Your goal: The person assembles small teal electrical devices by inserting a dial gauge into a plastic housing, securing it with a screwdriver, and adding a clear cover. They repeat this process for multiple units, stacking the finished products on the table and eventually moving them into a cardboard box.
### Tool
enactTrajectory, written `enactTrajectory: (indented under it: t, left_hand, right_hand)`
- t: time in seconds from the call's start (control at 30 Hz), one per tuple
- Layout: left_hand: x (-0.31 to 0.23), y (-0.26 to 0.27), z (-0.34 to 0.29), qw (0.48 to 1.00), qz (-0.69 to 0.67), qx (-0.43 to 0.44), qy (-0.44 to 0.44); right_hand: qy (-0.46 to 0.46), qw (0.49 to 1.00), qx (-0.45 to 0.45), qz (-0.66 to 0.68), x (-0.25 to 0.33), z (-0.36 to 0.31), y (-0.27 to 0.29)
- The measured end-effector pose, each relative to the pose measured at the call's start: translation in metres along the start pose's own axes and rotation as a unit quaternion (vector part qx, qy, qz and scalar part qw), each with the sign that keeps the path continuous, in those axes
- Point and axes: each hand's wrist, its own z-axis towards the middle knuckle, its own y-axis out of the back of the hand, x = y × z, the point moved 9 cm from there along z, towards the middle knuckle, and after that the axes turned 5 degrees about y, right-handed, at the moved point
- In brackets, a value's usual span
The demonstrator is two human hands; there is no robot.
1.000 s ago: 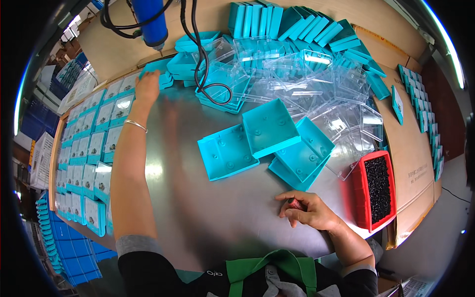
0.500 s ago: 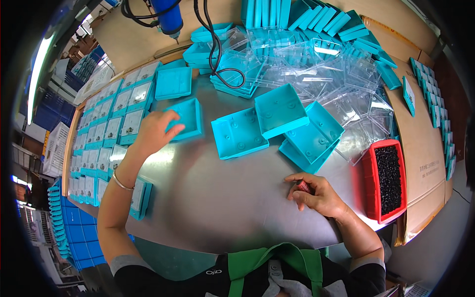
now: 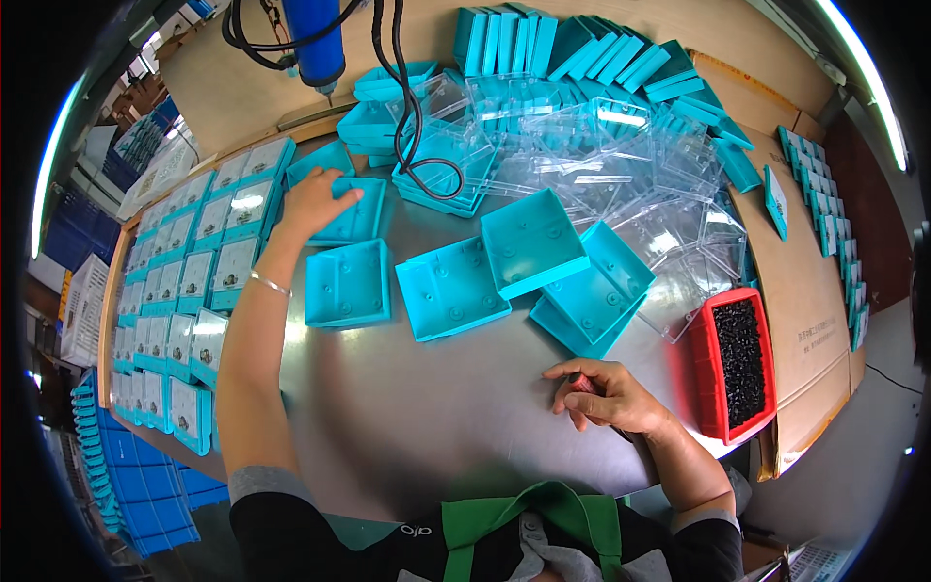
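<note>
Hands [image 3: 312, 206] near open turquoise boxes [image 3: 348, 283]

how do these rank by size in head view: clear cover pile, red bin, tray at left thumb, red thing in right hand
Largest first:
1. clear cover pile
2. red bin
3. tray at left thumb, partly covered
4. red thing in right hand

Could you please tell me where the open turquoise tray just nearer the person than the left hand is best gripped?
Probably at the near wall of the turquoise tray, coming from the person's side, thumb outside and fingers inside: it lies open side up, and that wall faces bare metal tabletop, while its right wall sits close to the neighbouring tray.
</note>
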Motion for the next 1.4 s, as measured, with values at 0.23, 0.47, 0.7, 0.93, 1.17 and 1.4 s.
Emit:
enactTrajectory:
  t: [0.23, 0.47, 0.7, 0.93, 1.17, 1.4]
  left_hand:
    - [-0.034, 0.008, -0.090, 0.940, -0.315, -0.124, -0.034]
    - [-0.109, -0.006, -0.085, 0.856, -0.495, -0.133, 0.069]
    - [-0.125, 0.038, -0.111, 0.887, -0.422, -0.187, -0.013]
    - [-0.104, 0.060, -0.229, 0.941, -0.313, -0.017, -0.126]
    - [-0.173, 0.012, -0.301, 0.967, -0.120, 0.046, -0.221]
    - [-0.205, 0.001, -0.258, 0.979, -0.083, 0.016, -0.184]
  right_hand:
    - [0.028, 0.999, -0.013, -0.035, 0.008, 0.004, -0.006]
    - [0.106, 0.987, -0.025, -0.114, 0.022, -0.019, -0.003]
    - [0.227, 0.838, -0.276, -0.412, 0.154, -0.114, 0.103]
    - [0.021, 0.585, -0.515, -0.626, 0.131, -0.139, 0.340]
    - [-0.022, 0.530, -0.555, -0.640, 0.124, -0.126, 0.394]
    - [0.275, 0.604, -0.470, -0.582, 0.194, -0.133, 0.187]
